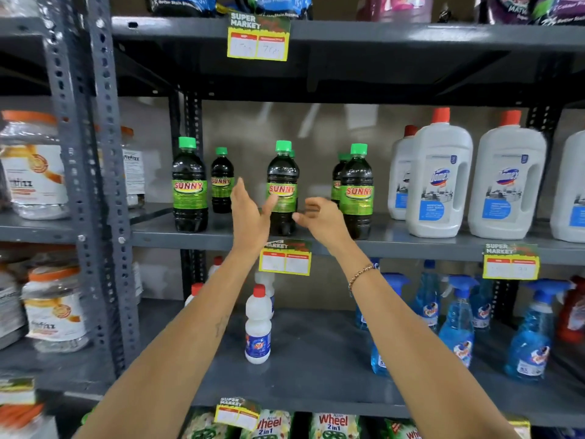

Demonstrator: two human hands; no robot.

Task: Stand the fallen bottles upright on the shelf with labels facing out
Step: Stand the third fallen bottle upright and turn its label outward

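Seen from head height: a grey metal shelf [316,240] at the middle of a shop rack, carrying dark plastic bottles with green caps and green "SUNNY" labels, all standing upright with labels facing out. Front row, from left to right: a left dark bottle [190,188], a middle dark bottle [282,172], a right dark bottle [357,193]. Farther back, a smaller-looking rear dark bottle [222,182] between the left and middle ones, and another partly hidden behind the right one. Reaching in from the near edge, two bare forearms. Left hand [251,213] raised with fingers spread and straight, palm turned right, just left of the middle dark bottle; contact with it not clear. Right hand [321,220] with fingers loosely curled and apart, holding nothing, just right of the same bottle and in front of the right dark bottle; slightly blurred. A beaded bracelet [361,275] on the right wrist. To the right on the same shelf, tall white plastic jugs with red caps [438,182]. Clipped to the shelf's front edge below the hands, a yellow price tag [285,259]. On the shelf below, a small white bottle with a red cap [258,324] and blue spray bottles [459,321] to the right.
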